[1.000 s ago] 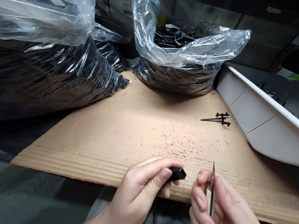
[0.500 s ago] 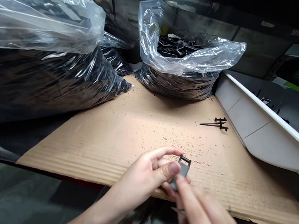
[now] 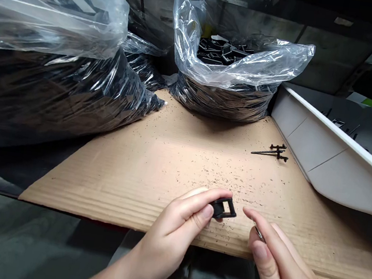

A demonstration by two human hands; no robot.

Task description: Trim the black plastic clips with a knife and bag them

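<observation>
Between thumb and fingers, my left hand (image 3: 183,222) grips a small black plastic part (image 3: 228,208) with a rectangular opening at its right end. To the right of it, apart from the part, is my right hand (image 3: 280,259). Its thumb and fingers are closed on a thin metal blade (image 3: 259,234); only a short shiny piece shows, and the rest is hidden in the hand. Both hands are over the front edge of a cardboard sheet (image 3: 115,171), where small dark shavings lie scattered.
A clear bag of black plastic parts (image 3: 226,101) stands open at the back. A larger filled bag (image 3: 39,100) is on the left. A thin black branched plastic piece (image 3: 270,151) lies near the white bin (image 3: 329,155) on the right, which holds more black parts.
My hands have moved apart, the right one going rightward off the black part. My left hand has turned the part so its open end points right.
</observation>
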